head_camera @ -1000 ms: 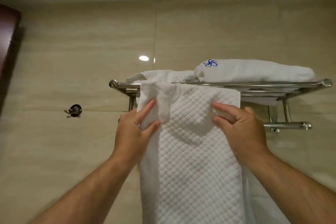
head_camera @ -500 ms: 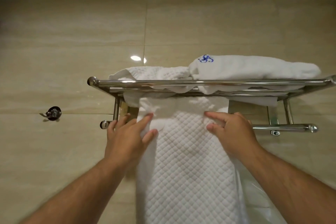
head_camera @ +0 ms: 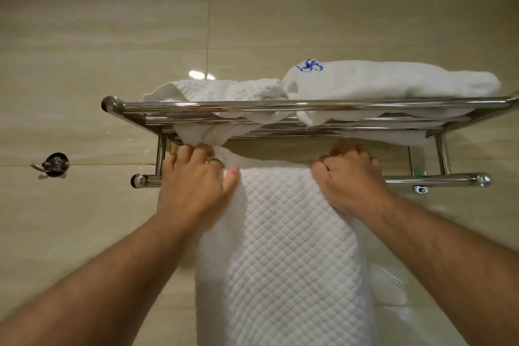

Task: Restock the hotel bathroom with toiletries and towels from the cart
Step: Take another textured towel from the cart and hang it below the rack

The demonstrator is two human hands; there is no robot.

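Both hands are raised to a chrome towel rack (head_camera: 280, 105) fixed to a beige tiled wall (head_camera: 112, 36). The upper left corner of a quilted white towel (head_camera: 286, 247) is gripped by the left hand (head_camera: 196, 185): the fingers are curled over bunched cloth and the thumb is pressed against the front face of the towel. The upper right corner is gripped by the right hand (head_camera: 351, 180), with the fingers hooked over the top edge and the knuckles turned toward the camera.

The top edge of the towel is held level with the lower rail (head_camera: 438, 178) of the rack, and the rest is left hanging straight down between the forearms, out of the bottom of the view. Just above the left hand, a twist of white cloth is seen running up between the shelf bars; whether it belongs to the same towel cannot be told.

On the upper shelf, a second quilted cloth (head_camera: 224, 90) is laid at the left. Touching it on the right, a folded towel with a blue emblem (head_camera: 393, 81) is stretched along the bars. A small metal wall hook (head_camera: 54, 166) is mounted well to the left of the rack, and a ceiling light's reflection (head_camera: 196, 74) is shown on the tile above the shelf.
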